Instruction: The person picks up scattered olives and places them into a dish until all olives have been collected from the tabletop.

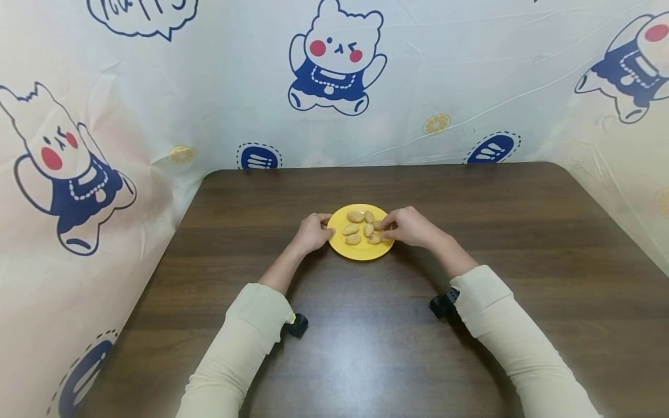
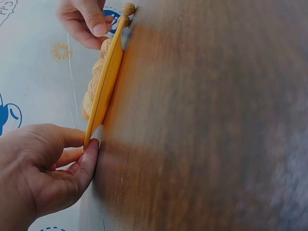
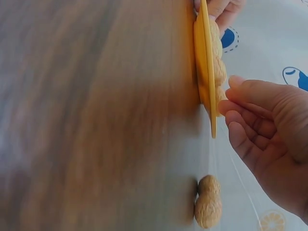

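A yellow plate (image 1: 360, 253) with several peanuts (image 1: 351, 229) on it lies at the middle of the table. My left hand (image 1: 313, 233) pinches the plate's left rim; in the left wrist view the thumb (image 2: 89, 161) and fingers take the rim from its two faces. My right hand (image 1: 410, 226) is at the opposite side, fingertips close by a peanut (image 3: 220, 98) near the rim. A gap shows between its thumb and index finger, and nothing is seen gripped there. Another peanut (image 3: 208, 202) lies off the plate; the head view does not show it, apparently behind the right hand.
The dark wooden table (image 1: 345, 348) stretches around the plate. Behind and beside it hangs a pale cloth (image 1: 219, 87) printed with cartoon bears. Dark wrist cameras (image 1: 297, 326) sit at both cuffs, low over the table.
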Motion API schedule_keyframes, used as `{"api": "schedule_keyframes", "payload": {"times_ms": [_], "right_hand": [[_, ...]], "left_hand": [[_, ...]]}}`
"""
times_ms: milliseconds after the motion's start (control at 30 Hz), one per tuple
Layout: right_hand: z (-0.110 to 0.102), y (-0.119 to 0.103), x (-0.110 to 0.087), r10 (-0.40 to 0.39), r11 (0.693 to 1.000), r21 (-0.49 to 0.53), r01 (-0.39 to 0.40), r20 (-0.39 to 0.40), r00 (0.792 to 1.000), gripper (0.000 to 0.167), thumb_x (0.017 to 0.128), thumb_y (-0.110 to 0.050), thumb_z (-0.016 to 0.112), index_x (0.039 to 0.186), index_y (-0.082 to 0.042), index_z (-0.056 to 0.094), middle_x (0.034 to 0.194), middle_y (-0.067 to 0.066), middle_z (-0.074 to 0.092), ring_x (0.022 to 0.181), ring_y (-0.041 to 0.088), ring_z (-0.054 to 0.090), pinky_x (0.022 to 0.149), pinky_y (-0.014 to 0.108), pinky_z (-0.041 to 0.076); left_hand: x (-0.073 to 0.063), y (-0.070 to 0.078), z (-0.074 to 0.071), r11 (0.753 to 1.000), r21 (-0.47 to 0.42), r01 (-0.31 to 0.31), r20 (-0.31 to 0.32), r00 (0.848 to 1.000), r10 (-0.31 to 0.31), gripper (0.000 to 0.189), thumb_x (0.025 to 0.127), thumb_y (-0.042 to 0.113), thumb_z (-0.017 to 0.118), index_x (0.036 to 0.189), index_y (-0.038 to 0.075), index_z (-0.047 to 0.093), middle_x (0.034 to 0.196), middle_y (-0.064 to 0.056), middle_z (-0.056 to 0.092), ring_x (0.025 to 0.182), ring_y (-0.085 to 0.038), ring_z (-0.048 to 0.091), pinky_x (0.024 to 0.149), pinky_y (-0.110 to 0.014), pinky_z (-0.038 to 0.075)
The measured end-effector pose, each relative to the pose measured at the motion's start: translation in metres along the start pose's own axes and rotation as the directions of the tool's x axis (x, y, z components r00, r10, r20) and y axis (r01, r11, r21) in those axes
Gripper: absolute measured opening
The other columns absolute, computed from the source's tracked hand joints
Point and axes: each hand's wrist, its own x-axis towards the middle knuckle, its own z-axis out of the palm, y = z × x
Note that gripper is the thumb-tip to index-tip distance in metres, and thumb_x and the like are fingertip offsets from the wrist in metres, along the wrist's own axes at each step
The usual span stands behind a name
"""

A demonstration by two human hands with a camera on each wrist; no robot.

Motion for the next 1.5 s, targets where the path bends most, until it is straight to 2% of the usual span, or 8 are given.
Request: {"api": "schedule_keyframes", "payload": {"times_ms": [233,500,600,767,900,1300,1500], "right_hand": [[-0.005,0.006,-0.008,0.022,1.0,0.001,-0.022,-0.025,0.999,0.019,0.083,-0.013,0.07,0.1,-0.004,0.071,0.094,0.007,0.066,0.079,0.018,0.057,0.067,0.03,0.049],[-0.018,0.017,-0.021,0.059,0.998,0.013,-0.058,-0.041,0.997,0.019,0.085,-0.013,0.068,0.101,-0.004,0.071,0.097,0.007,0.066,0.085,0.02,0.058,0.071,0.035,0.05],[-0.024,0.023,-0.026,0.07,0.997,0.018,-0.069,-0.049,0.996,0.02,0.085,-0.013,0.068,0.102,-0.004,0.07,0.096,0.007,0.066,0.082,0.019,0.058,0.071,0.035,0.05],[-0.03,0.031,-0.036,0.079,0.997,-0.009,-0.08,-0.072,0.994,0.019,0.084,-0.014,0.068,0.099,-0.003,0.071,0.09,0.007,0.066,0.076,0.018,0.058,0.069,0.036,0.05],[-0.033,0.038,-0.046,0.095,0.995,-0.03,-0.098,-0.086,0.992,0.018,0.084,-0.014,0.069,0.097,-0.002,0.071,0.091,0.008,0.067,0.08,0.021,0.058,0.071,0.038,0.049],[-0.039,0.061,-0.074,0.089,0.994,-0.05,-0.093,-0.075,0.993,0.017,0.083,-0.01,0.068,0.096,0.0,0.07,0.093,0.012,0.067,0.081,0.023,0.059,0.069,0.039,0.048],[-0.041,0.065,-0.08,0.119,0.991,-0.056,-0.121,-0.032,0.992,0.017,0.083,-0.011,0.068,0.095,0.0,0.07,0.093,0.012,0.067,0.083,0.023,0.059,0.071,0.041,0.049]], "left_hand": [[0.0,0.0,0.0,1.0,-0.003,-0.005,0.0,1.0,0.005,0.046,0.09,0.01,0.058,0.133,-0.002,0.047,0.115,-0.012,0.05,0.098,-0.02,0.05,0.077,-0.028,0.046],[-0.001,-0.001,0.0,1.0,0.01,-0.005,-0.007,1.0,0.005,0.046,0.09,0.011,0.059,0.132,-0.001,0.048,0.115,-0.012,0.05,0.099,-0.02,0.05,0.079,-0.029,0.046],[-0.001,-0.001,0.0,1.0,0.013,-0.009,-0.009,1.0,0.009,0.045,0.089,0.01,0.059,0.132,-0.002,0.048,0.115,-0.013,0.05,0.099,-0.021,0.05,0.079,-0.029,0.046],[-0.001,-0.001,0.0,1.0,0.017,-0.008,-0.012,1.0,0.008,0.045,0.089,0.01,0.059,0.131,-0.002,0.049,0.114,-0.013,0.051,0.098,-0.021,0.05,0.08,-0.03,0.046],[-0.001,-0.001,0.001,1.0,0.016,-0.005,-0.012,1.0,0.006,0.045,0.089,0.01,0.059,0.131,-0.002,0.049,0.114,-0.014,0.051,0.098,-0.021,0.05,0.079,-0.029,0.046],[-0.001,0.001,0.0,1.0,0.018,-0.011,-0.01,1.0,0.012,0.045,0.09,0.01,0.059,0.132,-0.002,0.048,0.115,-0.014,0.05,0.099,-0.021,0.05,0.08,-0.029,0.046],[-0.002,0.001,-0.001,1.0,0.025,-0.016,-0.007,1.0,0.016,0.045,0.09,0.011,0.059,0.132,-0.002,0.048,0.115,-0.014,0.051,0.099,-0.021,0.051,0.08,-0.03,0.046]]}}
